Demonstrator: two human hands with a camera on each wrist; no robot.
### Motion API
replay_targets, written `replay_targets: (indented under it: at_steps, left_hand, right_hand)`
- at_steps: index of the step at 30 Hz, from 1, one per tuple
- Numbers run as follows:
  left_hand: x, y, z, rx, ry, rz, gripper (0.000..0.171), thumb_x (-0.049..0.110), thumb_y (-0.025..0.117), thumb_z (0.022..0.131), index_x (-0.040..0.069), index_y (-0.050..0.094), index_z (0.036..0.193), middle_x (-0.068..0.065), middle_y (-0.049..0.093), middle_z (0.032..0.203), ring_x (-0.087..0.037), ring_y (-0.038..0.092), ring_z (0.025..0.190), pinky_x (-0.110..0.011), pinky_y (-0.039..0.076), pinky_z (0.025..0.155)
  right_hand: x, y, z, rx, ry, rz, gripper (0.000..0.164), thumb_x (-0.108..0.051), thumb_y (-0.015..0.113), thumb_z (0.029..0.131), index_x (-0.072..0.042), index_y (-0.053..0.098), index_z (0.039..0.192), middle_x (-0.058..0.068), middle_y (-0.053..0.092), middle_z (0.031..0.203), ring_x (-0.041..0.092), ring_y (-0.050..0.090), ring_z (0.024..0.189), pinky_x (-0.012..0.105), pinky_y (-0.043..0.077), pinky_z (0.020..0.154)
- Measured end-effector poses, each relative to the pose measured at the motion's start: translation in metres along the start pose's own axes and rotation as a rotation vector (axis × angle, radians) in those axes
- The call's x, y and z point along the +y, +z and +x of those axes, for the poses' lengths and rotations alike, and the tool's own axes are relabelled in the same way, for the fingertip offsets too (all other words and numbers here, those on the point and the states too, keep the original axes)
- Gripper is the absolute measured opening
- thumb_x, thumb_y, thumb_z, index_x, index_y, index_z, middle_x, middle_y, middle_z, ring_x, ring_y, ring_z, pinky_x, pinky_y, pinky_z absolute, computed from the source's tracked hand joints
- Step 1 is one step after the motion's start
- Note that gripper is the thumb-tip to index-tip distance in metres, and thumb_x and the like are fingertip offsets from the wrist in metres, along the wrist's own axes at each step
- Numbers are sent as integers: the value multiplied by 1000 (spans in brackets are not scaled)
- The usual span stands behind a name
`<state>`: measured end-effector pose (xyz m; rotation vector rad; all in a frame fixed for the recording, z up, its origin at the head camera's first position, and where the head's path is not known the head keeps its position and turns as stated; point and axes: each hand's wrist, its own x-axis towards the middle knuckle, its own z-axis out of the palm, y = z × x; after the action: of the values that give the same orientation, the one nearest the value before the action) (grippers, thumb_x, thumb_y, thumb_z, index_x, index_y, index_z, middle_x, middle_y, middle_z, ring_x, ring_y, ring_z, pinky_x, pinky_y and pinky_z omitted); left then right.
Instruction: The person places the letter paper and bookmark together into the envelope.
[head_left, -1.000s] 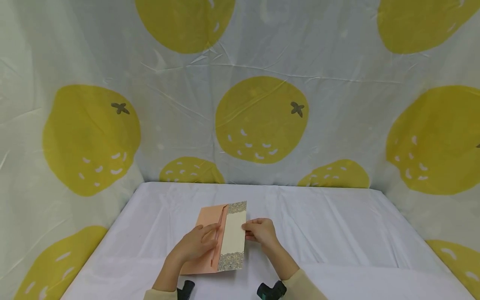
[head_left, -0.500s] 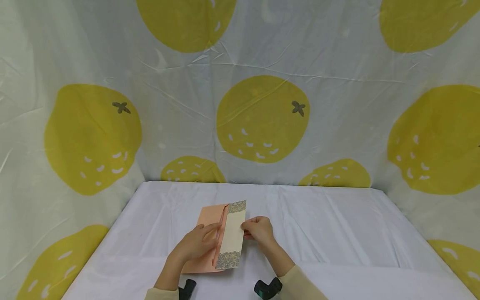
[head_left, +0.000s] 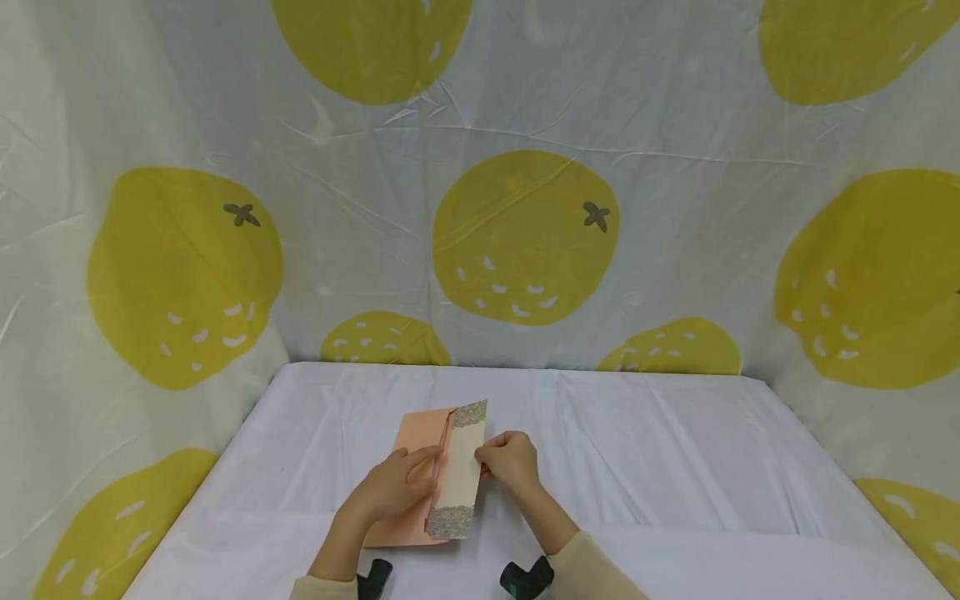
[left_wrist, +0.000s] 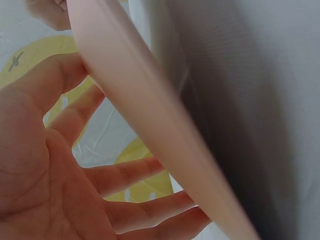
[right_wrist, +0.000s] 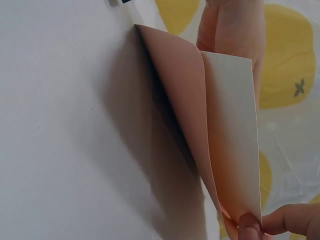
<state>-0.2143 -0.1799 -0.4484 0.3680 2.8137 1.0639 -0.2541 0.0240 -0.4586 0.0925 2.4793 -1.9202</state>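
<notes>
A peach-pink paper envelope or folder (head_left: 420,429) is tilted over the white table, its near left corner low. Over its face lies my left hand (head_left: 390,485), fingers spread and mostly straight; the left wrist view shows them touching the pink paper (left_wrist: 145,110). A cream card (head_left: 459,467) with lace-patterned bands at both ends stands out from the pink paper's right side. My right hand (head_left: 512,458) pinches its right edge between thumb and finger. In the right wrist view the cream card (right_wrist: 232,110) rises beside a curved pink sheet (right_wrist: 177,85). How the two join is partly hidden.
A white cloth covers the table (head_left: 675,467). Behind it and at both sides hangs a pale curtain (head_left: 675,250) printed with large yellow fruit. A black device (head_left: 527,577) sits at the right wrist, another (head_left: 375,579) at the left.
My right hand has shifted slightly left with the edge of the cream card, which now leans more steeply and looks narrower. The left hand has stayed nearly still on the pink paper.
</notes>
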Motion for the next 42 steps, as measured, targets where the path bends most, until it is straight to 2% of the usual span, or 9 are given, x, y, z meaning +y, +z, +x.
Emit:
replay_targets:
  at_steps: [7,20,35,42]
  left_hand:
    - [-1,1,1,14,-15,4,48,27,66,90,20,58,137,-32,47,136,-55,41,126,-69,37,92]
    - [-2,1,2,15,-28,16,48,29,66,90,21,58,137,-33,45,138,-56,44,123,-68,38,91]
    - [1,1,1,13,-34,13,49,29,66,90,21,58,138,-35,42,139,-58,47,117,-68,39,89]
    - [-1,3,2,15,-23,30,48,28,64,90,19,57,138,-35,43,138,-58,46,119,-68,40,89]
  right_hand:
    - [-1,12,-3,-44,21,54,6,2,67,77,6,63,79,9,63,56,10,60,45,29,54,49]
    - [0,30,-2,-59,75,101,8,6,65,77,8,64,85,11,64,66,12,63,52,27,55,52]
    - [3,46,-2,-81,73,82,6,9,67,78,5,63,81,11,62,68,12,63,54,26,55,53]
    - [1,52,-4,-93,65,134,8,12,66,78,7,62,81,11,62,70,15,66,57,28,56,54]
